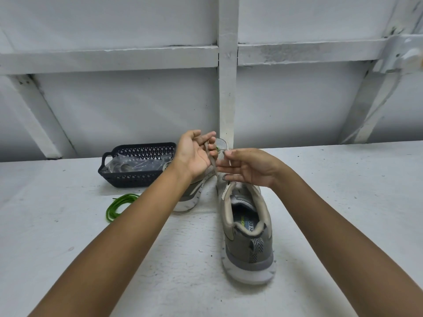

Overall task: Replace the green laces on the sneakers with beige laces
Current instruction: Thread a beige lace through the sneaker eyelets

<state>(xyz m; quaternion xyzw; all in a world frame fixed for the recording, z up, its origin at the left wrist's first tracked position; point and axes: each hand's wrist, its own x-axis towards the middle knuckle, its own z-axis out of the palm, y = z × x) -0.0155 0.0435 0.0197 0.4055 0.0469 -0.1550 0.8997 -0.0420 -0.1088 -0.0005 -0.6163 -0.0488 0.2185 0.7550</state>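
Hiding the sneaker (246, 227) front, both hands pinch beige lace (211, 160).

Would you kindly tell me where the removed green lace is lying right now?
The green lace lies coiled on the table's left side, just in front of the dark basket and left of the left forearm.

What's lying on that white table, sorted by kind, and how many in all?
Sneakers: 2, the near sneaker and the far sneaker
Green lace bundle: 1
Beige lace: 1
Dark basket: 1
Total: 5
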